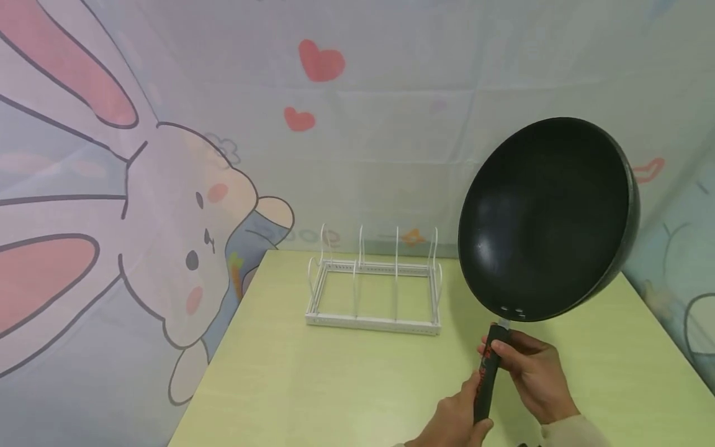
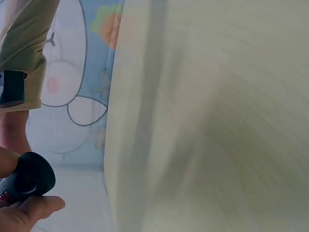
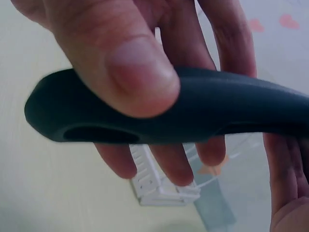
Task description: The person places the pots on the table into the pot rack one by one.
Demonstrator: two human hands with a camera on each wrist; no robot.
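A black wok (image 1: 550, 217) is held up at the right, tilted so its dark inside faces me. Its long black handle (image 1: 487, 379) points down toward me. My left hand (image 1: 452, 416) grips the handle's lower end; in the left wrist view the rounded handle end (image 2: 36, 176) sits between thumb and fingers. My right hand (image 1: 536, 375) holds the handle higher up, close below the pan. The right wrist view shows that hand's thumb (image 3: 140, 79) pressing on the handle, with fingertips showing past its far side.
A white wire rack (image 1: 374, 323) with upright loops stands on the pale yellow-green table (image 1: 313, 385), left of the wok. Behind the table hangs a cloth backdrop (image 1: 391, 143) printed with a rabbit and hearts. A light sleeve (image 2: 29, 48) with a black band shows in the left wrist view.
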